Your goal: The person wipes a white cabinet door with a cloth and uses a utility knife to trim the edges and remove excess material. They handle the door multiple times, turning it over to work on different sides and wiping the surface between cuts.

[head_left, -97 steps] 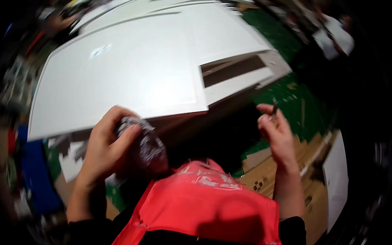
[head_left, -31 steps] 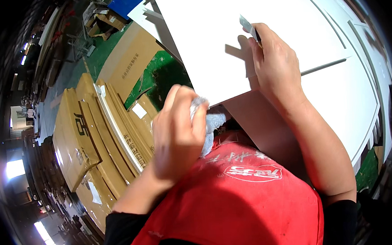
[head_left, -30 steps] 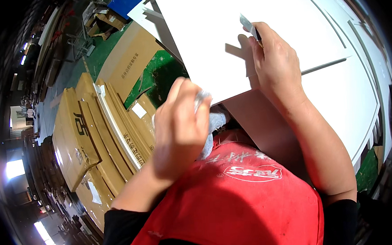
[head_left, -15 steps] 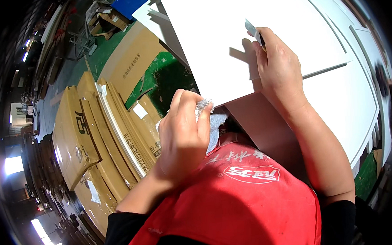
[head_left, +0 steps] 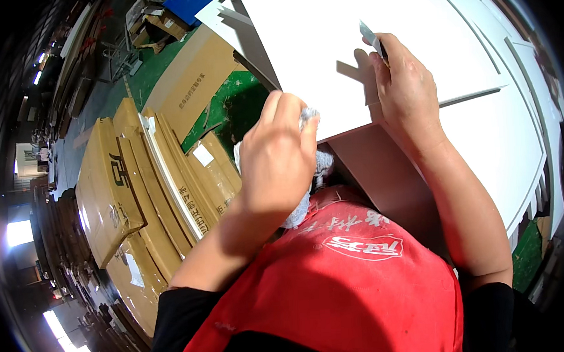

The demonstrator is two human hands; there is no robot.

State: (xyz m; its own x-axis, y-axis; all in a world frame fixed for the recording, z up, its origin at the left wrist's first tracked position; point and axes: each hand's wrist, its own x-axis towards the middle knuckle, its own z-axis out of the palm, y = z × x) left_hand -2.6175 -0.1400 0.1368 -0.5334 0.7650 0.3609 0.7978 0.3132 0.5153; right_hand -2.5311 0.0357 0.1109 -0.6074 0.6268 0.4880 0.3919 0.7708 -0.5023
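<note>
My left hand (head_left: 276, 157) is closed round a crumpled grey cloth (head_left: 323, 163) at the near left edge of a large white panel (head_left: 307, 47). Part of the cloth hangs below the fingers, beside the red apron. Over the white panel, my right hand (head_left: 408, 93) grips a knife (head_left: 368, 32) with a pointed metal blade and a dark handle. The blade points up and away, and its shadow falls on the panel to the left. Below the panel's near edge is a brownish surface (head_left: 384, 170) in shade.
Long cardboard-wrapped packages (head_left: 104, 191) are stacked on the left. A flat cardboard sheet (head_left: 188, 85) lies on the green floor (head_left: 240, 108). More white boards (head_left: 517, 157) lie to the right. A blue bin-like object (head_left: 191, 3) stands at the back.
My left hand with the cloth has moved up and to the right. My right hand and the knife have shifted slightly right, with the blade turned more upright.
</note>
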